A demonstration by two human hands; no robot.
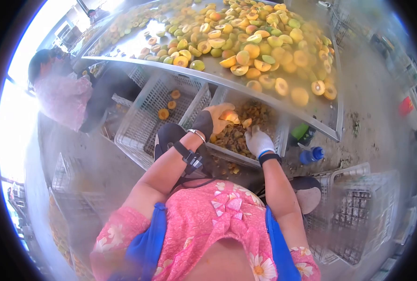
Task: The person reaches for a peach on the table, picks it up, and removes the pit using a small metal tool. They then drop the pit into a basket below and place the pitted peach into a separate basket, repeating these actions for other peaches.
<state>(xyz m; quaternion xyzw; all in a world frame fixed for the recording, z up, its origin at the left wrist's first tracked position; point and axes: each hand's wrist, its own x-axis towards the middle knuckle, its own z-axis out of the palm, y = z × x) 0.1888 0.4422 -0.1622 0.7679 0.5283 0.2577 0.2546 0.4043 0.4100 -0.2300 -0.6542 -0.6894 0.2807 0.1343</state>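
Observation:
My left hand (pixel 216 117), in an orange glove, is closed around a cut yellow peach half (pixel 229 116) above a plastic crate. My right hand (pixel 259 142), in a white glove with a blue cuff edge, is just to its right, over the same crate. Its fingers are curled together, and what they grip is hidden. A small orange-yellow piece of fruit (pixel 247 122) shows near its fingertips. Brown peach pits and scraps (pixel 232 139) fill much of the crate below both hands. To the left, a white crate (pixel 145 100) has a few peach halves (pixel 163 114) in it.
A metal table (pixel 189 71) heaped with peach halves (pixel 264 47) stands ahead, its edge above the crates. A blue bottle (pixel 312 155) is on the floor at right. Stacked crates (pixel 353 215) stand lower right. Another person (pixel 63 96) sits at the left.

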